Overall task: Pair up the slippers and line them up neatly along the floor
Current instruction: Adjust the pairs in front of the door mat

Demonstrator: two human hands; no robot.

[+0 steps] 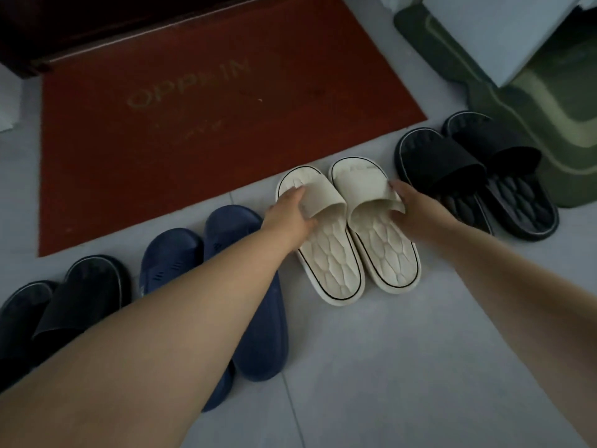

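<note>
Two cream slippers lie side by side on the grey floor, toes toward the mat. My left hand (289, 212) grips the strap of the left cream slipper (329, 263). My right hand (416, 208) grips the strap of the right cream slipper (386, 250). A navy pair (255, 302) lies to their left, partly under my left forearm. A black pair (80, 299) sits at the far left. Another black pair (478, 176) rests to the right of the cream ones.
A red doormat (200, 124) with pale lettering lies just beyond the slippers' toes, below a dark door threshold (129, 37). A green mat (549, 130) and a white cabinet base (504, 37) fill the upper right. Grey tiled floor (403, 367) spreads in the foreground.
</note>
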